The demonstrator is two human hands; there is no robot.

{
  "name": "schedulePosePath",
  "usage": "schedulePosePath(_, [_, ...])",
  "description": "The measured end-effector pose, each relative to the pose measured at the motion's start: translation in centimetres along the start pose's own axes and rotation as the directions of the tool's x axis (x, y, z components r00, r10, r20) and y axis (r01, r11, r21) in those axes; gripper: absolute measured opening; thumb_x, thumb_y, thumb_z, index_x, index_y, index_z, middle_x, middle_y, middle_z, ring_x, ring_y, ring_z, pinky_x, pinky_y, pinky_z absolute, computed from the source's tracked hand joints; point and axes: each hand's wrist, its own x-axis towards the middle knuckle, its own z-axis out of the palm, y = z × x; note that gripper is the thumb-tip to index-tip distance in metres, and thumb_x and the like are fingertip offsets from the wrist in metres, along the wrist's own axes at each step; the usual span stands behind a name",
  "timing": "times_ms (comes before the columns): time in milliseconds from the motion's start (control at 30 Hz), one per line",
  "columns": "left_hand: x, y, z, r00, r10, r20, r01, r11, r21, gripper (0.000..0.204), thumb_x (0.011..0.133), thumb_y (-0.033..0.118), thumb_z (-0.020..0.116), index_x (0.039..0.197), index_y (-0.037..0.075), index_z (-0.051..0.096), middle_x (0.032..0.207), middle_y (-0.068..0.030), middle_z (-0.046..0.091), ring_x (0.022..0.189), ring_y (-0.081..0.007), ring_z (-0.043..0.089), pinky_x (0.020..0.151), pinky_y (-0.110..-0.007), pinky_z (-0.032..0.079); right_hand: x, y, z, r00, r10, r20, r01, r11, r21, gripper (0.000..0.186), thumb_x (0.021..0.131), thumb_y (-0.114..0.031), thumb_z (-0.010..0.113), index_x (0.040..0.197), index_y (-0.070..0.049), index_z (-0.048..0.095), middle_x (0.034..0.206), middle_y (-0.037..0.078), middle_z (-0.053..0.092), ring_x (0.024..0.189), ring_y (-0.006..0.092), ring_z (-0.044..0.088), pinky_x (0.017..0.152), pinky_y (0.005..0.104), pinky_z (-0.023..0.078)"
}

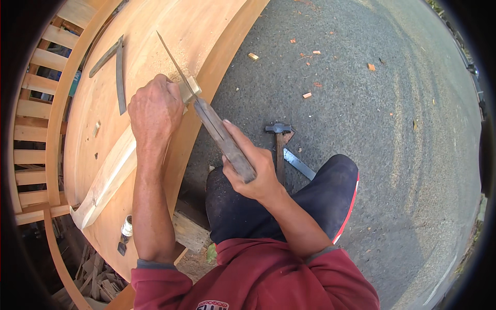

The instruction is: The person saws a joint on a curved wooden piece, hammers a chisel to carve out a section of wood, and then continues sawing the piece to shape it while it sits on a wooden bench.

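Note:
My right hand (253, 165) is wrapped round the worn wooden handle of a handsaw (222, 135). Its thin blade points up and to the left, lying across the far end of a pale wooden bar (114, 173). My left hand (156, 107) is closed over this bar just left of the blade, pressing it against a broad wooden panel (206, 23). The bar slants from the panel's lower left up to the saw. Sawdust (181, 59) lies round the blade. The underside of my left hand's grip is hidden.
A dark sliding bevel (120, 77) lies open on the panel, with a small bottle (127, 226) near its lower edge. A slatted wooden frame (39, 106) stands at left. On the ground are a hammer (279, 129), a flat metal strip (299, 164) and several wood offcuts (253, 56).

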Motion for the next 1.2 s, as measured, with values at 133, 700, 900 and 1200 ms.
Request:
schedulePosePath(133, [-0.3, 0.0, 0.0, 1.000, -0.006, 0.007, 0.006, 1.000, -0.010, 0.027, 0.091, 0.019, 0.055, 0.079, -0.002, 0.066, 0.073, -0.0281, 0.067, 0.072, -0.0463, 0.068, 0.072, -0.055, 0.053, -3.1, 0.4, -0.8, 0.999, -0.039, -0.038, 0.038, 0.999, -0.016, 0.073, 0.077, 0.006, 0.068, 0.148, 0.004, 0.050, 0.103, 0.020, 0.075, 0.079, 0.0239, 0.076, 0.073, 0.0304, 0.057])
schedulePosePath(700, [0.0, 0.5, -0.4, 0.999, -0.034, 0.026, 0.035, 0.998, -0.050, 0.026, 0.090, 0.019, 0.055, 0.080, -0.003, 0.066, 0.074, -0.0281, 0.067, 0.071, -0.0455, 0.068, 0.073, -0.054, 0.053, -1.0, -0.1, -0.3, 0.999, -0.038, -0.013, 0.038, 0.999, -0.001, 0.075, 0.077, 0.007, 0.070, 0.149, 0.006, 0.047, 0.110, 0.023, 0.074, 0.083, 0.0269, 0.077, 0.079, 0.0306, 0.057])
schedulePosePath(900, [-0.2, 0.5, -0.6, 1.000, -0.025, -0.016, 0.024, 0.999, -0.037, 0.026, 0.090, 0.018, 0.055, 0.079, -0.003, 0.065, 0.074, -0.0282, 0.067, 0.071, -0.0453, 0.067, 0.071, -0.054, 0.052, -4.7, -2.9, -1.7, 1.000, -0.011, -0.016, 0.011, 0.999, -0.043, 0.074, 0.078, 0.006, 0.071, 0.148, 0.007, 0.048, 0.100, 0.019, 0.074, 0.074, 0.0212, 0.074, 0.069, 0.0292, 0.055])
schedulePosePath(1200, [0.4, -0.7, -0.6, 0.997, -0.079, 0.004, 0.079, 0.993, -0.092, 0.027, 0.093, 0.022, 0.058, 0.084, -0.002, 0.067, 0.081, -0.0275, 0.070, 0.078, -0.0443, 0.069, 0.075, -0.053, 0.054, -4.7, -5.4, -3.7, 0.873, -0.421, -0.246, 0.352, 0.894, -0.277, 0.071, 0.074, -0.001, 0.077, 0.138, 0.017, 0.051, 0.086, 0.021, 0.072, 0.061, 0.0250, 0.070, 0.059, 0.0299, 0.055])
